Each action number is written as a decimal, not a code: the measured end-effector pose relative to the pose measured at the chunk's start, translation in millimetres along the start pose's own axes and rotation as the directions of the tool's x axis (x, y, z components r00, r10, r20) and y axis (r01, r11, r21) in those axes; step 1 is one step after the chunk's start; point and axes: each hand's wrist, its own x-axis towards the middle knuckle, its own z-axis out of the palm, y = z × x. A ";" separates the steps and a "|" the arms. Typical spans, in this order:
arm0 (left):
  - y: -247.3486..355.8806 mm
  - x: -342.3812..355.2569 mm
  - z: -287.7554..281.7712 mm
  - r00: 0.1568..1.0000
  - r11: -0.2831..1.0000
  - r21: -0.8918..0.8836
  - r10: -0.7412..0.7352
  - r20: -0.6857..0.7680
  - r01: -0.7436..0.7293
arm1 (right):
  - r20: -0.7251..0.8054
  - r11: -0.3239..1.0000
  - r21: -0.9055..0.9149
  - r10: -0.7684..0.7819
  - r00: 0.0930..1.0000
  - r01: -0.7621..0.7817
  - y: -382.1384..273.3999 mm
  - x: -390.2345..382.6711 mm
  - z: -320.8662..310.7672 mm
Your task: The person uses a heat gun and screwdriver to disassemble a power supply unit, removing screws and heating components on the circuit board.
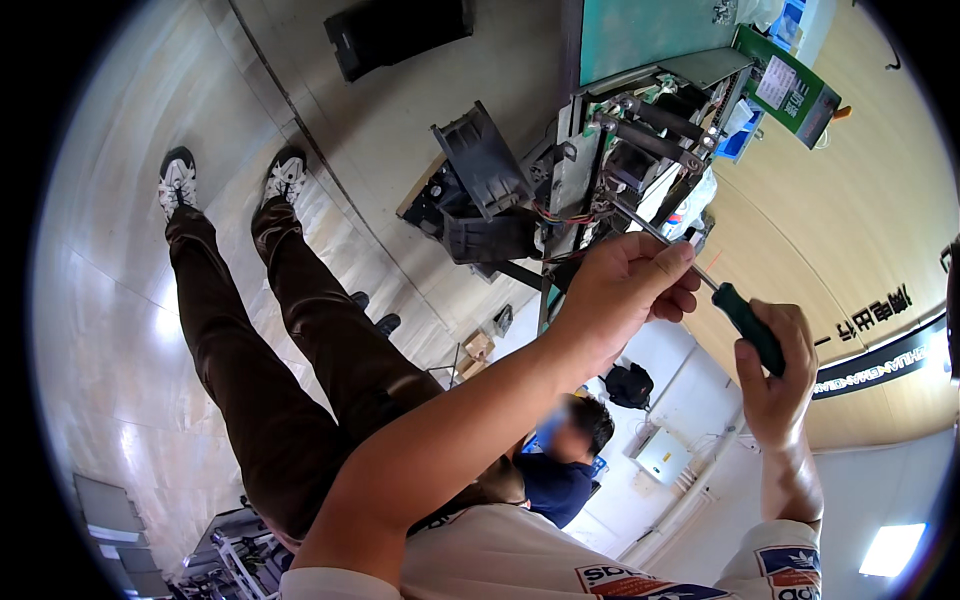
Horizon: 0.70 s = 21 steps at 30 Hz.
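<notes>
Holding a screwdriver (748, 328), the right hand (782, 372) wraps its green handle and the left hand (632, 285) pinches its shaft, whose tip reaches inside an opened machine (574, 178) packed with bars (656, 140) and wiring (565, 217); beyond, I can't make out what the blue bin (740, 138) contains.

White characters (799, 99) and a printed label (775, 82) mark a green box (757, 48); dark characters (877, 317) line a tan wall (840, 210) beside a black band (905, 352) of pale lettering (868, 378); a white shirt (490, 555) bears lettered panels (790, 572).
</notes>
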 end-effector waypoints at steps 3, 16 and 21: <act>-1.6 0.3 3.1 0.998 0.999 -0.035 0.001 -0.060 -0.003 | -0.016 0.973 -0.139 -0.190 0.982 0.186 5.9 -5.8 5.6; -4.1 4.3 -2.8 0.990 0.991 -0.075 0.120 0.068 -0.115 | 0.091 0.862 0.254 0.430 0.898 -0.438 2.7 -11.4 -10.8; -3.5 5.2 -2.7 0.988 0.986 -0.149 0.094 0.124 -0.075 | -0.053 1.000 -0.026 -0.009 0.999 0.008 9.9 -6.1 -3.5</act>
